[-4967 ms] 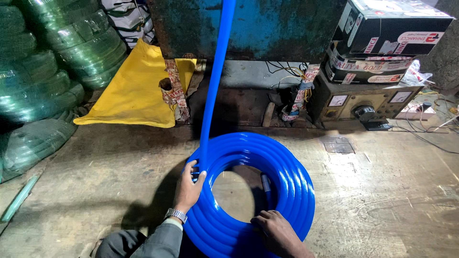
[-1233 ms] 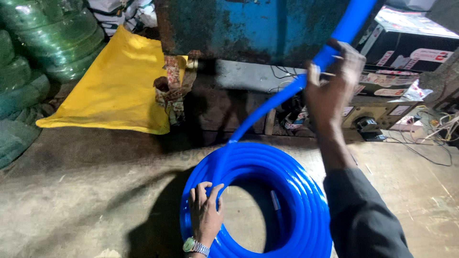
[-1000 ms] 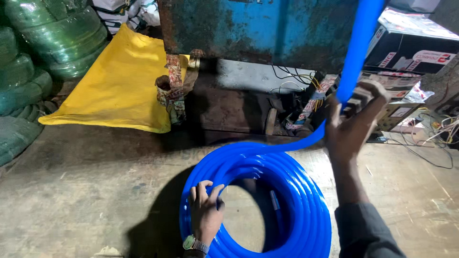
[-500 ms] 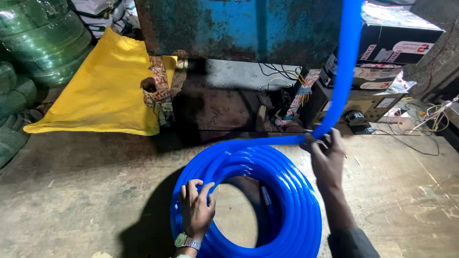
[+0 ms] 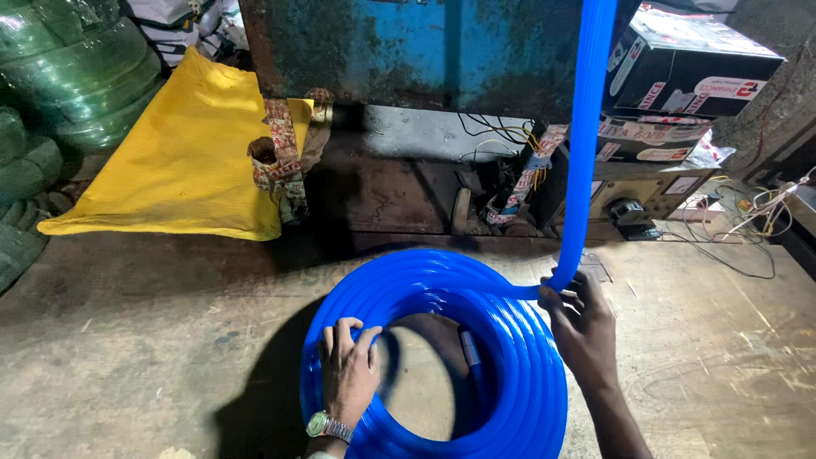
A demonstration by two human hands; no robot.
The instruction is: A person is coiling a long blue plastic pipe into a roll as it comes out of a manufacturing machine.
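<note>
My left hand [image 5: 347, 374] lies flat, fingers spread, pressing on the blue hose coil [image 5: 518, 374] at its 8 o'clock rim; it clamps nothing. My right hand [image 5: 585, 327] sits at the coil's 2 o'clock edge, fingers curled loosely about the incoming hose run [image 5: 583, 153]; whether they fully close round it I cannot tell.

Risks noted. The run drops steeply from 12 o'clock and bends sharply just where my right hand meets it; in my judgement that bend could kink or flatten the wall if pulled tighter. A loose guiding hold may let the run spring off the top turn and lie outside the stack. With only a flat palm holding the near side, the upper turns could slide and the coil lose shape. The bundled wires [image 5: 518, 183] at 12 o'clock, near the hose's path, could be snagged.

Condition of the hose: bright blue, glossy, smooth-walled, wound in many neat stacked turns, lying flat on the worn floor [image 5: 153, 340], below the blue metal machine [image 5: 425, 42]. One hose end shows inside the ring. A yellow sheet [image 5: 183, 161] lies at 10 o'clock, well apart.
</note>
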